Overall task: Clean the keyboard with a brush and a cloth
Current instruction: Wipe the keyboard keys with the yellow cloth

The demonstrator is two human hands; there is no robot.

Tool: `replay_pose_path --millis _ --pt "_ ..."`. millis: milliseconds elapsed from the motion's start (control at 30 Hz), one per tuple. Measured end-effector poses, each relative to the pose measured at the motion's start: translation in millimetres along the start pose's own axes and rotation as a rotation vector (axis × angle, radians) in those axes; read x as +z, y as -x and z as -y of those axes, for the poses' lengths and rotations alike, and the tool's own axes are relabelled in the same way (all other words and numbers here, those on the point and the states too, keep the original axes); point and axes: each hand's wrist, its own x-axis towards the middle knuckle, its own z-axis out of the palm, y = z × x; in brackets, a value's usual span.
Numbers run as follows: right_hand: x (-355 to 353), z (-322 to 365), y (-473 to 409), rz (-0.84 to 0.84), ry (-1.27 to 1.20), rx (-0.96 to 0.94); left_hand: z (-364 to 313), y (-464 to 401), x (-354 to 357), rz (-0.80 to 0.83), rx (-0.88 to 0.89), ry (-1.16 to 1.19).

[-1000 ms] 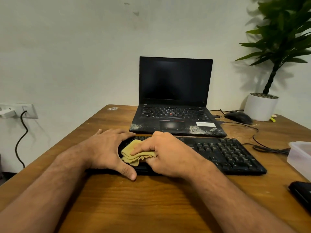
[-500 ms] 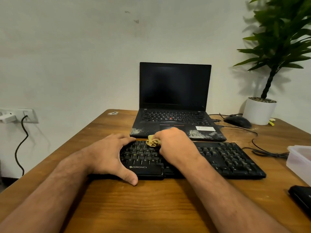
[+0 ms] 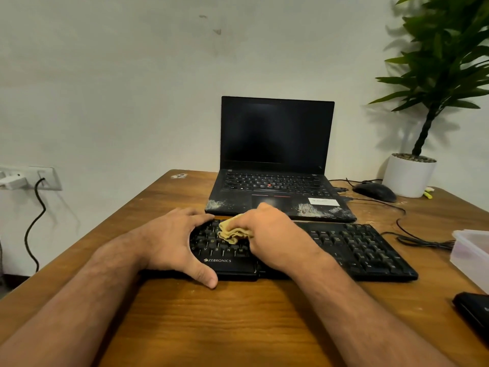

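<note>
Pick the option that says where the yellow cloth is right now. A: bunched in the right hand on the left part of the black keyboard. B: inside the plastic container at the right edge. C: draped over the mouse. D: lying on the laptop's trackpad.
A: the yellow cloth is bunched under the right hand on the keys of the black keyboard, while the left hand rests on the keyboard's left end.

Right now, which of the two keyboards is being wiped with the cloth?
The separate black keyboard nearest the person: the right hand presses the yellow cloth on its keys. The laptop behind is untouched.
</note>
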Motion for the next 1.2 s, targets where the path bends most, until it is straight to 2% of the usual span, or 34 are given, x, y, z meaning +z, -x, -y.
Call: replay_pose_path --millis 200,433,500,700,900,1100,1200 --pt "-5.0 -20.5 -4.8 -0.147 0.140 0.179 -3.1 2.9 0.1 0.007 -0.011 0.016" --pt "-3.9 0.7 7.1 -0.001 -0.043 -0.026 -1.2 -1.0 1.2 0.023 -0.010 -0.041" --pt "-5.4 0.9 6.8 0.006 -0.075 -0.036 -0.1 -1.7 1.3 0.009 0.012 -0.054" --pt "-10.3 -18.8 -3.6 -0.111 0.058 0.123 -1.0 -0.4 1.2 0.008 0.014 -0.024" --pt "-10.1 -26.6 1.4 -0.070 -0.072 0.158 -1.8 -0.3 1.7 0.008 0.012 -0.028" --pt "-19.9 -45.2 0.9 -0.272 -0.050 0.319 1.2 -1.5 4.5 0.017 0.008 -0.023" --pt "-17.9 -43.9 5.8 -0.213 -0.070 0.314 1.2 -1.7 3.3 0.020 -0.005 -0.025"
